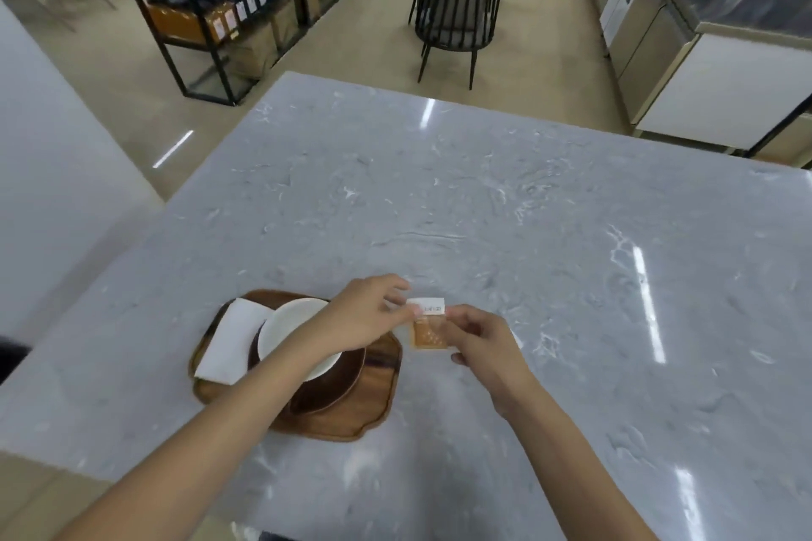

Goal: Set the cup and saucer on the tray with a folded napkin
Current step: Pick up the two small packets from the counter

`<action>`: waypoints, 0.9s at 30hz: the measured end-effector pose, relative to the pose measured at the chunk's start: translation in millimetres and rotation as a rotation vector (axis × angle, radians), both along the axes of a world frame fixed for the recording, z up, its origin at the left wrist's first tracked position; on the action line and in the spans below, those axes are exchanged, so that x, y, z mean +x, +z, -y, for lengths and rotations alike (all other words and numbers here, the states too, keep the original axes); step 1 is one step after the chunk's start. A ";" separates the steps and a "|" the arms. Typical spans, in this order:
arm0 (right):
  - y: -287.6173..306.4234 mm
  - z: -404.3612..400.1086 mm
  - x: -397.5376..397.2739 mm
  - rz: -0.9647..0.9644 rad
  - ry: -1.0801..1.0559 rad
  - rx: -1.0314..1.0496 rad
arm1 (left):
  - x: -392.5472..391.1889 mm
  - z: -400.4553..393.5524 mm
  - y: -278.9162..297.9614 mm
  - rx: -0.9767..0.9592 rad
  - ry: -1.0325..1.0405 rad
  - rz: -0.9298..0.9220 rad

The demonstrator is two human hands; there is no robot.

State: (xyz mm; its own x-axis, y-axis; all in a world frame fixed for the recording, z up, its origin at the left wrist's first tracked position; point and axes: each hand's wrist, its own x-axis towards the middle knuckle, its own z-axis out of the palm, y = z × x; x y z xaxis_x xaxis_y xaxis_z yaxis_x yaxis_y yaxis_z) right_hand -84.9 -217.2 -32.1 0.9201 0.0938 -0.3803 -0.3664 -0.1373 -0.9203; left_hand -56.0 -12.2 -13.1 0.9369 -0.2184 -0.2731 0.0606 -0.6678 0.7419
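Note:
A wooden tray lies near the front left of the grey marble table. On it rests a dark brown saucer with a white cup standing on top, partly hidden by my left forearm. A folded white napkin lies along the tray's left side. Just right of the tray, both hands pinch a small orange packet with a white top strip. My left hand holds its upper left edge and my right hand its right side.
The marble table stretches far ahead and to the right. Beyond it stand a black slatted chair, dark metal shelving with bottles and boxes at the left, and a steel counter at the right.

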 end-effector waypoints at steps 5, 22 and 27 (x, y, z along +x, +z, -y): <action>16.8 -4.5 -15.9 -0.012 -0.035 0.118 | -24.4 8.9 3.1 -0.381 0.139 -0.064; -29.6 60.1 -32.9 0.361 -0.137 -0.484 | -108.8 48.0 -49.0 -0.718 0.481 -0.106; -46.4 75.8 -6.9 0.205 0.001 -0.878 | -122.3 54.6 -60.6 -0.703 0.515 -0.112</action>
State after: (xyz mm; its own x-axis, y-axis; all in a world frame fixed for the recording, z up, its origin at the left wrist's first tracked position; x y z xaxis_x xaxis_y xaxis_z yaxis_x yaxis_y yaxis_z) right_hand -91.9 -293.0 -78.4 0.9777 -0.1526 -0.1440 -0.2066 -0.8214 -0.5317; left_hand -178.2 -66.9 -73.7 0.9412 0.0719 -0.3301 0.3252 0.0720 0.9429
